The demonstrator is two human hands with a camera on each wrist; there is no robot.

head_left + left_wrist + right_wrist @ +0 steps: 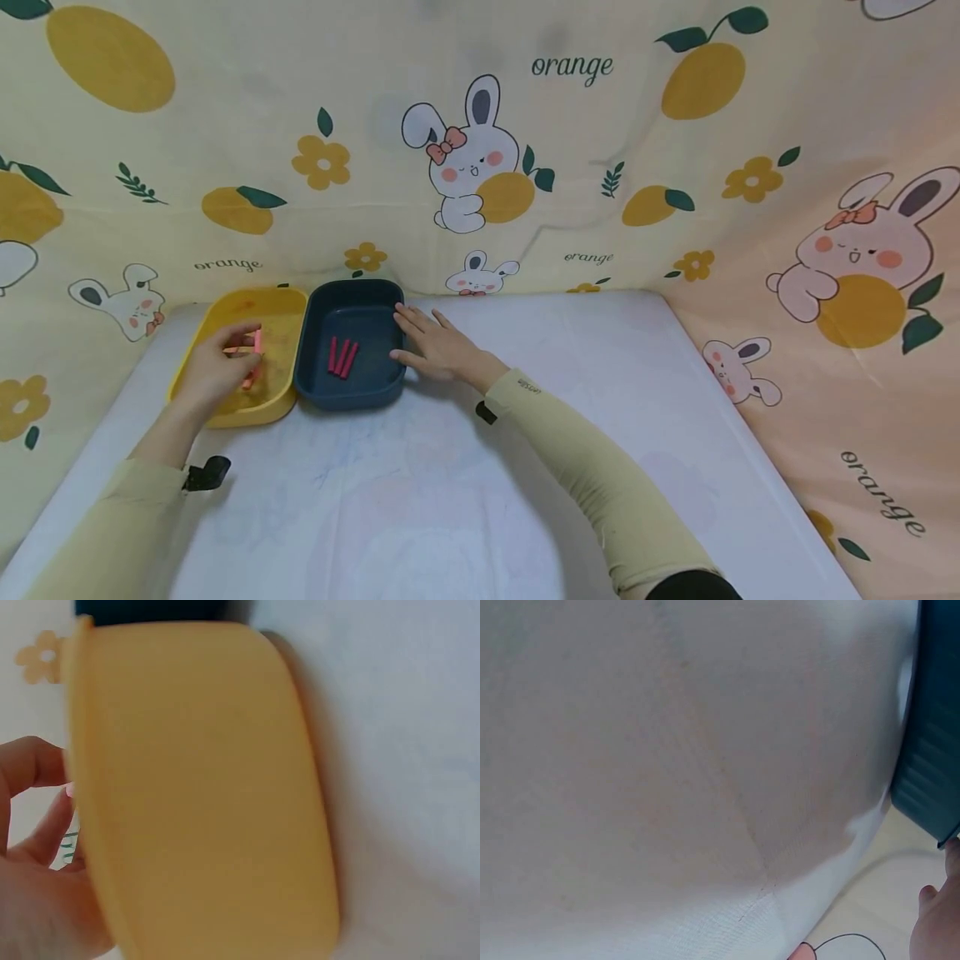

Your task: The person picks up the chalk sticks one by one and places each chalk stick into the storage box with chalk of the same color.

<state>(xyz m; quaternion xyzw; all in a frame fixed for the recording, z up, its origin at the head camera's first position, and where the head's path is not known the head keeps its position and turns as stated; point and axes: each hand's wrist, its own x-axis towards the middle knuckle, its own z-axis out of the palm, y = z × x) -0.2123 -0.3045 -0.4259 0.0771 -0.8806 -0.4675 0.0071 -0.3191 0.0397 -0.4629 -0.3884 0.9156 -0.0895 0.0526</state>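
Over the yellow bin, my left hand pinches a short pink stick between thumb and fingers. Another pinkish-orange piece shows just under the fingertips. In the left wrist view the bin's wall covers part of the hand, and only a bit of pink shows at a fingertip. My right hand rests with spread fingers against the right rim of the dark blue bin. Inside that bin, three dark red sticks lie side by side.
Both bins stand side by side at the back left of the white-covered table. Behind it hangs a cream cloth printed with rabbits and oranges. The table's right edge slants toward the front right.
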